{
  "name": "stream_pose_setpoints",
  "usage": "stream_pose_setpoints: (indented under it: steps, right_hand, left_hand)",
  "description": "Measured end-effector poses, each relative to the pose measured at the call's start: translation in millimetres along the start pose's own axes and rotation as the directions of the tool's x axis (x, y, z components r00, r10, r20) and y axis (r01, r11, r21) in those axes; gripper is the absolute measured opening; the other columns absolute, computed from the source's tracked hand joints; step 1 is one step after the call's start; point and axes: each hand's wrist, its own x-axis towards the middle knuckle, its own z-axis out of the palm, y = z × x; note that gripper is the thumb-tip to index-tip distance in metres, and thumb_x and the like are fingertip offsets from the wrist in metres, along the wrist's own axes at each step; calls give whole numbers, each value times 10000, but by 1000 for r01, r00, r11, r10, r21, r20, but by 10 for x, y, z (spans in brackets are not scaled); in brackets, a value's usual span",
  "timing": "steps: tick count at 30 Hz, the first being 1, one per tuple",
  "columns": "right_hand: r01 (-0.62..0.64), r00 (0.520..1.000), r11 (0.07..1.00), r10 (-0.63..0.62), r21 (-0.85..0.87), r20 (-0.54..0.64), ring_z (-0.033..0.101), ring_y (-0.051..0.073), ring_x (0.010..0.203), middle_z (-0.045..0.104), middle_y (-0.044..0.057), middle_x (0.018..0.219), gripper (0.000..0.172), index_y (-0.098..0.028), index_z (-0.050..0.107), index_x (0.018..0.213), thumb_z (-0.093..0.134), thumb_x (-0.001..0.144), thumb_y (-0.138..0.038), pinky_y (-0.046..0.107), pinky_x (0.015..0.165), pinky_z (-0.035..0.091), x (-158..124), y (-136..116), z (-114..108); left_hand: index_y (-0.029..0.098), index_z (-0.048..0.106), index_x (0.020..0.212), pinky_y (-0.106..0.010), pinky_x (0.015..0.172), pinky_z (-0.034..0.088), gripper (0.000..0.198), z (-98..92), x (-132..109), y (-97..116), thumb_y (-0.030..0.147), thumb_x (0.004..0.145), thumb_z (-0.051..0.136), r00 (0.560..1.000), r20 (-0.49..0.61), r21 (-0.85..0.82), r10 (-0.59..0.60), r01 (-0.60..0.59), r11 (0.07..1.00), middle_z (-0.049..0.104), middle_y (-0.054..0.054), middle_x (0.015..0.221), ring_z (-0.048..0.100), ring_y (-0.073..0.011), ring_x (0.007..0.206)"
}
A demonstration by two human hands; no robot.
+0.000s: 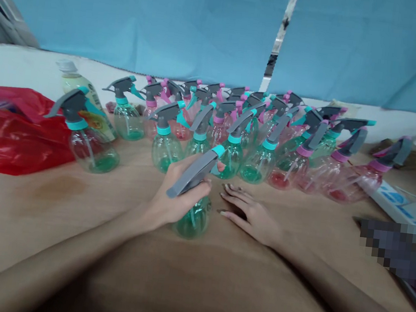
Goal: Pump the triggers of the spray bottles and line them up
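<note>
My left hand (179, 195) is wrapped round the neck of a green spray bottle (192, 220) near the middle of the table. Its grey trigger head with a teal nozzle points up and to the right, away from me. Just right of it, my right hand (250, 213) rests on the table with fingers outstretched, holding nothing. Beyond both hands stand several more spray bottles, among them a green one (257, 167) with a teal collar and a pink one (284, 175) with a pink collar. Another green spray bottle (94, 150) stands apart on the left.
A red plastic bag (30, 131) lies at the left, with a pale capped bottle (82, 86) behind it. On the right are a blue-and-white box (394, 197) and a dark, pixelated object (396, 247). Blue sheeting (163, 20) covers the wall behind the wooden table (123, 176).
</note>
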Motion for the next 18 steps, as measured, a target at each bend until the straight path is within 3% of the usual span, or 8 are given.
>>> stream_pose_setpoints:
  steps: [5, 15, 18]
  right_hand:
    - [-4, 1000, 1000, 4, -6, -2, 345, 223, 1311, 449, 56, 1379, 482, -234, 463, 1307, 441, 885, -466, 471, 1085, 300, -1, -2, -1]
    - [-3, 1000, 1000, 3, -6, -2, 341, 228, 1313, 433, 53, 1390, 482, -240, 462, 1308, 447, 882, -466, 482, 1085, 298, -8, 7, 20]
    - [-8, 1000, 1000, 8, -2, 1, 340, 229, 1313, 433, 53, 1390, 480, -236, 471, 1302, 449, 881, -466, 473, 1087, 298, -7, 7, 22]
  left_hand:
    - [233, 610, 937, -310, 681, 446, 275, -3, 18, -43, 168, 715, 463, 1000, 27, 11, 15, -15, 1000, 576, -5, 750, 528, -168, 695]
    - [213, 572, 782, -263, 549, 415, 143, -39, 16, 8, 199, 679, 474, 998, 65, -20, -22, 24, 1000, 543, 17, 657, 496, -137, 587]
    - [214, 590, 827, -269, 559, 421, 174, -31, 2, -8, 204, 695, 478, 998, 58, -28, -14, 15, 999, 536, 17, 647, 492, -138, 577]
